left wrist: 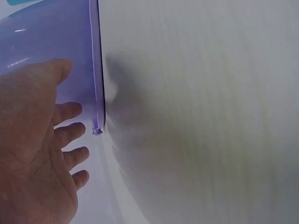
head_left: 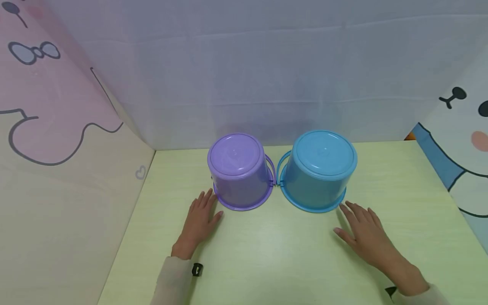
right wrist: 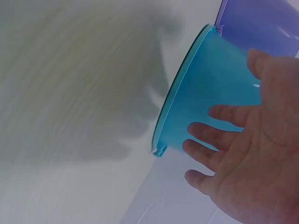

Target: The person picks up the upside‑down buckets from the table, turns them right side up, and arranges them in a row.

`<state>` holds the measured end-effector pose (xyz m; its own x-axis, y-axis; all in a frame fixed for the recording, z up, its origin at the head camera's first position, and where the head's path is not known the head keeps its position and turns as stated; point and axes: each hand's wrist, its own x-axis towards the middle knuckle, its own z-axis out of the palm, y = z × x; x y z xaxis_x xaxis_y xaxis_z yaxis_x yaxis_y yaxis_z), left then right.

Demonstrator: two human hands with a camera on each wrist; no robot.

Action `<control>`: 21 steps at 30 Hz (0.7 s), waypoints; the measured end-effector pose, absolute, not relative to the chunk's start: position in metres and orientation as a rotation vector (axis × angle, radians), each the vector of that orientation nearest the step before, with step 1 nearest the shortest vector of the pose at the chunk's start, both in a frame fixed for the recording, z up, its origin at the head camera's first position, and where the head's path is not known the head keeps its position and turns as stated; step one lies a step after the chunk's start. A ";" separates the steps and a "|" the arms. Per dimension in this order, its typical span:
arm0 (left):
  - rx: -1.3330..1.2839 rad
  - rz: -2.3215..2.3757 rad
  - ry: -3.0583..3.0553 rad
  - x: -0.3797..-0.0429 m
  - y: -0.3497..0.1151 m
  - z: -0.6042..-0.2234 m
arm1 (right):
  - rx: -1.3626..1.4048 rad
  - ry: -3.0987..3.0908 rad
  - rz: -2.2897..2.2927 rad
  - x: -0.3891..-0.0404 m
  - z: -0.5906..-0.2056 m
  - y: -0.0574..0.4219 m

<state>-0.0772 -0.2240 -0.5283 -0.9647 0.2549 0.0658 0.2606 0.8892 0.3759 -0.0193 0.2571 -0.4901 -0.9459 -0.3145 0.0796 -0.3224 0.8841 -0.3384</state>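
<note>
Two plastic buckets stand upside down side by side on the table, a purple bucket and a somewhat larger blue bucket. Their handles meet between them. Fingers spread, my left hand is at the near left side of the purple bucket, fingertips close to its rim. At the near right of the blue bucket, my right hand has its fingers extended toward the rim. Both palms show in the wrist views, the left hand beside the purple wall and the right hand beside the blue wall, neither holding anything.
The pale wooden table ends at a white cloth hanging behind the buckets. Printed panels with cartoon figures flank it, a pink and cream panel on the left and a white and blue panel on the right.
</note>
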 end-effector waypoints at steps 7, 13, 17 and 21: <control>-0.413 -0.580 -3.057 -0.076 -0.220 -0.528 | 0.640 -2.974 0.612 -0.017 -0.488 0.235; -0.417 -0.562 -3.076 -0.074 -0.219 -0.527 | 0.732 -2.971 0.656 -0.016 -0.485 0.214; -0.431 -0.538 -3.072 -0.073 -0.219 -0.527 | 0.779 -2.967 0.685 -0.017 -0.485 0.201; -0.450 -0.515 -3.073 -0.072 -0.218 -0.526 | 0.837 -2.944 0.709 -0.020 -0.487 0.189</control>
